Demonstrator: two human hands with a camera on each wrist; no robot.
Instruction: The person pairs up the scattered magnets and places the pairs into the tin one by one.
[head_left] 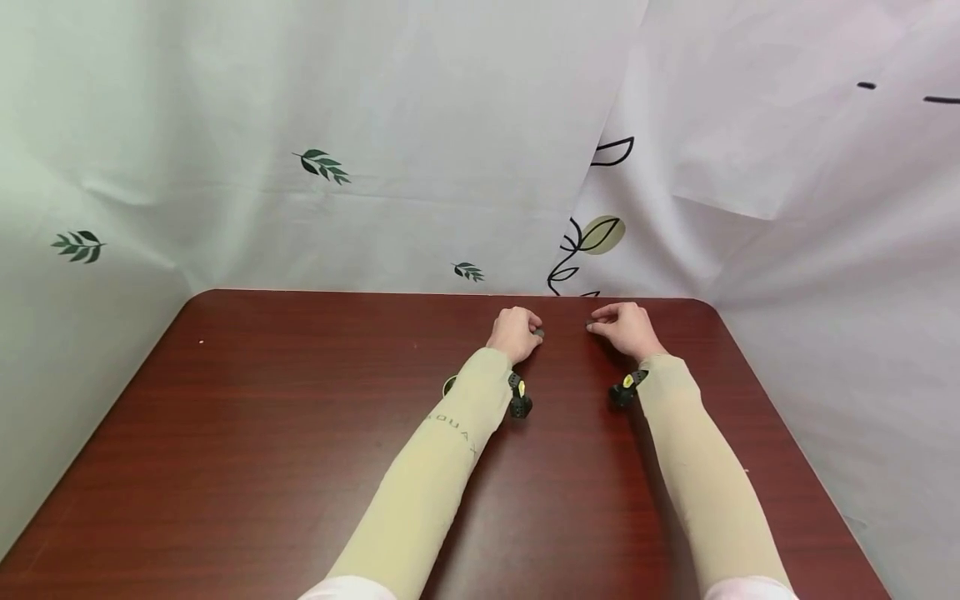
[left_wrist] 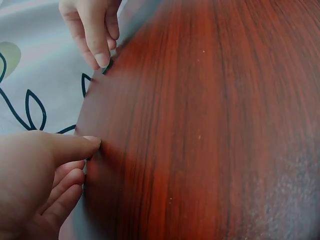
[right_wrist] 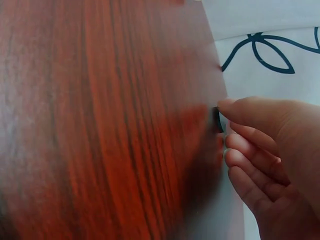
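Note:
Near the table's far edge, my left hand point(head_left: 516, 333) pinches a small dark grey piece point(head_left: 538, 332) between thumb and fingers. In the left wrist view the thumb hides most of it. To its right, my right hand point(head_left: 628, 328) holds a second small dark piece point(right_wrist: 218, 119) at the thumb tip, and the other fingers curl loosely below. The two hands face each other with a short gap of tabletop between them. Both pieces are too small and too covered to tell their kind.
The reddish-brown wooden table point(head_left: 247, 433) has rounded far corners. A white cloth point(head_left: 450, 125) with leaf prints hangs right behind its far edge and along both sides. Each wrist bears a small black camera point(head_left: 519, 397). A tiny white speck point(head_left: 201, 342) lies on the left.

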